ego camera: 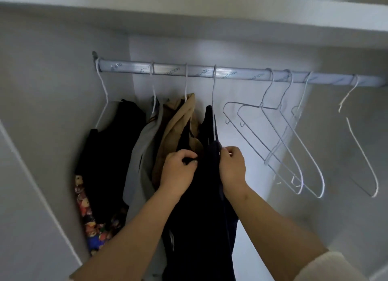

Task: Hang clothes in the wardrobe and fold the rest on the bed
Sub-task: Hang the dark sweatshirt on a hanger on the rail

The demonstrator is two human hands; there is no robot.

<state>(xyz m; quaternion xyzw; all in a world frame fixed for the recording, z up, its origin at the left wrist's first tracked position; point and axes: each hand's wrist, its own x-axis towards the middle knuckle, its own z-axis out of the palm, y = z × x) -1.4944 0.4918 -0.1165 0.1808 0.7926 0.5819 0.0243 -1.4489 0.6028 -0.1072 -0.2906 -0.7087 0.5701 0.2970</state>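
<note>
The wardrobe [63, 75] stood open, a metal rail [231, 72] running across it under a white shelf [210, 14]. Four garments hung on wire hangers along the left half of the rail. Nearest the left wall was a black garment [113, 146]. Next came a grey garment [138, 165], then a tan jacket [178, 121], the three crowded together and touching. A cloth printed with bright cartoon figures [88, 217] showed below the black one, in the lower left corner of the wardrobe.

The fourth was a dark navy garment [201, 207] on a white wire hanger [213, 117], whose hook sat near the middle of the rail. It hung long and limp, pressed against the tan jacket on its left, its lower part running out of view.

The left hand [178, 171] pinched a small fold of the dark cloth between thumb and curled fingers. The right hand [233, 167] gripped the garment's near shoulder edge at the end of the hanger, fingers curled round it. A cream sleeve [336, 266] covered the right upper arm.

Right of the navy garment the rail carried only bare hangers: a tilted cluster of three [283, 146], overlapping one another, and a single one [361, 154] near the right end. The pale back wall showed open behind and below them.
</note>
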